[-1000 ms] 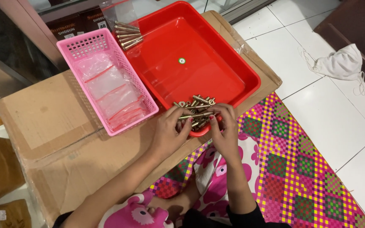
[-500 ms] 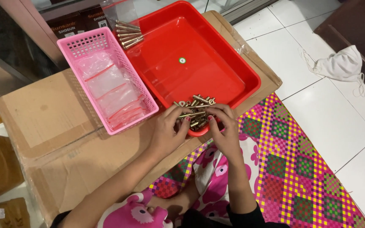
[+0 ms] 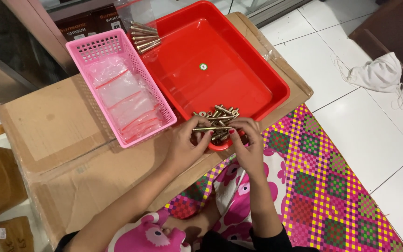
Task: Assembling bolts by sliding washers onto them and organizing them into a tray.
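Bolts (image 3: 216, 122) lay heaped at the near corner of the red tray (image 3: 239, 60), and one long brass-coloured bolt (image 3: 212, 129) was held level over that heap, pinched at either end. The left hand (image 3: 186, 144) had closed its fingers on one end and the right hand (image 3: 246, 140) on the other, both resting on the tray's near rim. Half a second earlier the fingers had been bunched in the pile with no single piece lifted out; now this one stood clear, so a bolt had been singled out from the rest. Under the tray and hands ran the cardboard box (image 3: 52, 126) that carried everything. Just left of the tray, touching it, stood the pink basket (image 3: 100, 49) with clear zip bags (image 3: 124, 100) lying in it. At the far edge, between basket and tray, a bagged bundle of more bolts (image 3: 143, 36) rested. Off the box, a white cloth (image 3: 378, 72) lay on the tiled floor (image 3: 350, 121).
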